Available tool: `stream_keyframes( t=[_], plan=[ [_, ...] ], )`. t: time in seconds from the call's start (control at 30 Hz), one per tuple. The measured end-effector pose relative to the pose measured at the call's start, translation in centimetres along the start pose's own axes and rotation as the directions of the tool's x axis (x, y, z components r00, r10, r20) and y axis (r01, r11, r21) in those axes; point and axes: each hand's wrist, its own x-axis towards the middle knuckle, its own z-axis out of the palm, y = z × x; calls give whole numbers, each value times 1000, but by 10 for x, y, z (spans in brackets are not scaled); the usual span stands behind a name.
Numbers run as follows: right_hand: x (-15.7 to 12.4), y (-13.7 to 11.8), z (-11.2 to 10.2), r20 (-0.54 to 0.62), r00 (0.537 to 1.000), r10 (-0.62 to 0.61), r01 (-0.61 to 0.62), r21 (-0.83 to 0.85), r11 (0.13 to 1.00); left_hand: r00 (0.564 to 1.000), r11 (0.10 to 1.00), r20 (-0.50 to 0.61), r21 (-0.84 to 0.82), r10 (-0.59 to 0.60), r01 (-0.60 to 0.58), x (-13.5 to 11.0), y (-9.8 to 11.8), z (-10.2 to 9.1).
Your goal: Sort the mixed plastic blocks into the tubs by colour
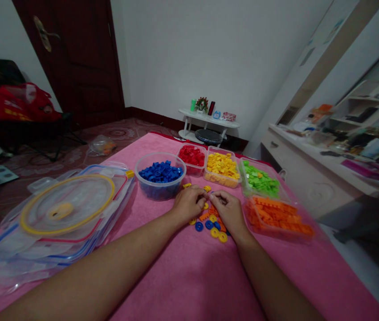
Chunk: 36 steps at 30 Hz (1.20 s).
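Note:
My left hand (189,203) and my right hand (228,208) meet over the small pile, fingers curled and fingertips almost touching. Both are closed in a pinch; what sits between the fingertips is too small to make out. Below and between them lie yellow rings (222,236), blue rings (199,226) and orange toothed strips (204,216) of plastic. Just beyond the fingertips is a yellow building piece (207,188). Left of my left hand stands a round tub of blue pieces (161,171); a box of orange pieces (276,214) is beside my right hand.
Boxes of red pieces (192,155), yellow pieces (223,166) and green pieces (260,178) line the far side of the pink cloth (162,276). Stacked clear lids (85,203) lie at left, a yellow block (129,174) on their edge. A white dresser (296,156) stands at right.

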Motion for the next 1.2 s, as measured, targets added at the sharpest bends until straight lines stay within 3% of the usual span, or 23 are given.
stream_keyframes(
  t=[1.2],
  plan=[
    [1,3,1,52,999,15,-13,-36,999,1000,999,3,26,-25,25,0,1,-1]
  ],
)
